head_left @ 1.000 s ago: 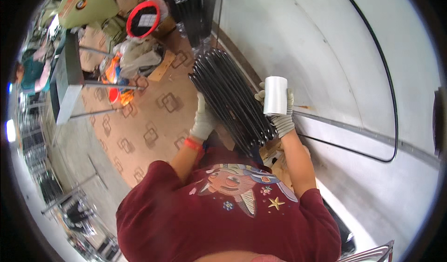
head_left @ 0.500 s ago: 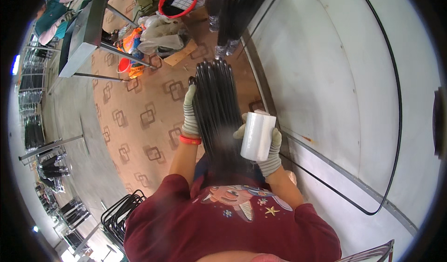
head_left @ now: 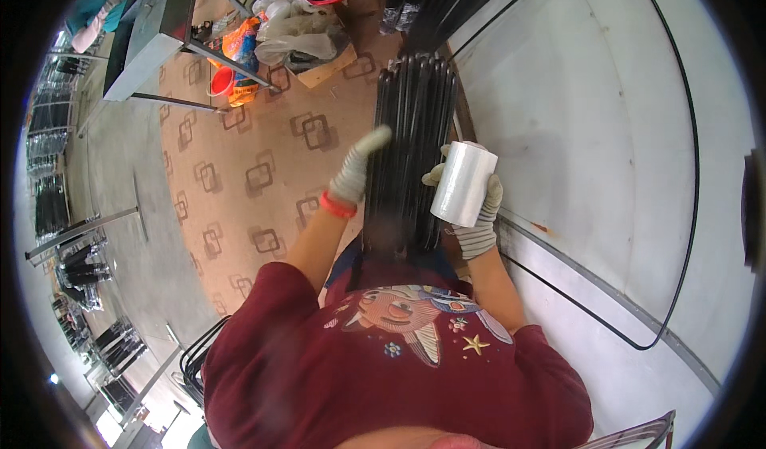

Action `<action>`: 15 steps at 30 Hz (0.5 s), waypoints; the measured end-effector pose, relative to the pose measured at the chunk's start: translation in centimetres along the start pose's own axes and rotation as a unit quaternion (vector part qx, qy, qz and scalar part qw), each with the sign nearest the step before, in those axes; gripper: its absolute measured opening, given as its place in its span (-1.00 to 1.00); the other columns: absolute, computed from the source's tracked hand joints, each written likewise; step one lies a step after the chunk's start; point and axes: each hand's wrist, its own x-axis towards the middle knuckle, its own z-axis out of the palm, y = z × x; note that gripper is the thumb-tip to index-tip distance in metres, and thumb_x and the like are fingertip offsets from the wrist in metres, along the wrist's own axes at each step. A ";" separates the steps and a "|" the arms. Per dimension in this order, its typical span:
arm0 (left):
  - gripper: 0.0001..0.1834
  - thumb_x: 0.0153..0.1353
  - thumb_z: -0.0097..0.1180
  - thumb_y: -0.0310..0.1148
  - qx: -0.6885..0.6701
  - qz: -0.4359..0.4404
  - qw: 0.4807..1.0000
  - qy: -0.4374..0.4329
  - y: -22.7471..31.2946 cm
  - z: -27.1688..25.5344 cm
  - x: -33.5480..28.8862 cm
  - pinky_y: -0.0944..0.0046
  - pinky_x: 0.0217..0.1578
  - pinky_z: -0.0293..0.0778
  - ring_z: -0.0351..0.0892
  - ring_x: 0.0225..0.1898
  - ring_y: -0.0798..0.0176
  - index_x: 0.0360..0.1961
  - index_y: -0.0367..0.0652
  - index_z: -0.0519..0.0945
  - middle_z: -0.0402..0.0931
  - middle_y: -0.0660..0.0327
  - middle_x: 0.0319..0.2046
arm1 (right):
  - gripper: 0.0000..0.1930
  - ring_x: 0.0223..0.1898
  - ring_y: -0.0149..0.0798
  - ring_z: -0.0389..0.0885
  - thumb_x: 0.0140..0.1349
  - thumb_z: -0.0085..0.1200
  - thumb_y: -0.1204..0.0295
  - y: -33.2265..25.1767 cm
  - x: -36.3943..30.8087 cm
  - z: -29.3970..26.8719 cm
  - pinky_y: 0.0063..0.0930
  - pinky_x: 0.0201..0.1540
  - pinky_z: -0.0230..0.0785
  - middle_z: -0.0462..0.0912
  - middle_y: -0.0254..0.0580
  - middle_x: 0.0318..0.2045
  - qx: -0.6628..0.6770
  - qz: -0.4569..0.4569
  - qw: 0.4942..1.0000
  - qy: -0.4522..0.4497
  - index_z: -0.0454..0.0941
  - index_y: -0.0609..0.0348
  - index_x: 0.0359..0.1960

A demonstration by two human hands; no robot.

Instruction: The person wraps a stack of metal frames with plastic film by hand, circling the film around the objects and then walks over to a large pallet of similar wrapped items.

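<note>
While the bundle of looped black rods (head_left: 411, 138) fills the middle, the stretch-film roll (head_left: 464, 184) sits just right, clasped by the right hand (head_left: 489, 208) — the left hand (head_left: 361, 162), loose and seemingly empty, is leftward. Steadying seems the step; the next move calls for a firm left hold.

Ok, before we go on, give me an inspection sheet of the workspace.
Surface: tan floor with a linked-squares pattern.
Things: black bundle in front of the torso, between the hands; pale, shiny roll.
Clutter: plastic bags, cardboard and small red bucket on the floor.
Hands: left hand at the bundle's left edge, contact unclear; right hand holds the roll. Both gloved.
Cables: black loop by the wall, cable or rod unclear.
Surroundings: pale wall right; metal table upper left.
</note>
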 end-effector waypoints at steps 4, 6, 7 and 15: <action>-0.48 0.06 0.14 -0.11 0.094 0.019 0.995 0.033 -2.9 -1.3 -5.5 0.33 -0.09 0.41 0.47 -0.15 0.33 -0.04 -0.24 0.45 0.49 0.20 -0.17 | -0.17 -0.29 0.03 0.59 -0.15 0.14 -0.19 0.8 0.0 1.0 -0.08 -0.20 0.51 0.49 0.07 -0.14 -0.030 -0.027 0.999 -0.007 0.31 0.25 0.01; -0.47 0.09 0.12 -0.11 0.166 0.025 0.984 0.062 -5.8 -5.5 -5.7 0.34 -0.06 0.38 0.45 -0.11 0.35 0.00 -0.25 0.42 0.47 0.22 -0.13 | -0.17 -0.28 0.03 0.59 -0.15 0.15 -0.18 1.2 -0.2 1.5 -0.07 -0.19 0.50 0.49 0.06 -0.14 -0.028 -0.025 0.999 -0.012 0.29 0.24 0.02; -0.46 0.12 0.07 -0.10 0.146 0.014 0.987 0.066 -5.7 -5.6 -5.7 0.30 -0.04 0.39 0.45 -0.09 0.31 0.03 -0.26 0.39 0.46 0.18 -0.10 | -0.16 -0.28 0.03 0.59 -0.15 0.15 -0.17 1.4 -0.3 1.8 -0.06 -0.18 0.50 0.49 0.06 -0.14 -0.026 -0.025 0.999 -0.015 0.28 0.23 0.03; -0.46 0.24 -0.10 -0.03 -0.073 -0.021 0.997 -0.016 -3.3 -0.5 -5.9 0.32 -0.05 0.39 0.47 -0.11 0.30 0.05 -0.27 0.38 0.46 0.16 -0.07 | -0.13 -0.20 0.01 0.56 -0.10 0.11 -0.18 2.4 -1.5 -0.3 -0.01 -0.15 0.47 0.44 0.11 -0.06 0.062 -0.011 0.998 -0.020 0.23 0.27 0.11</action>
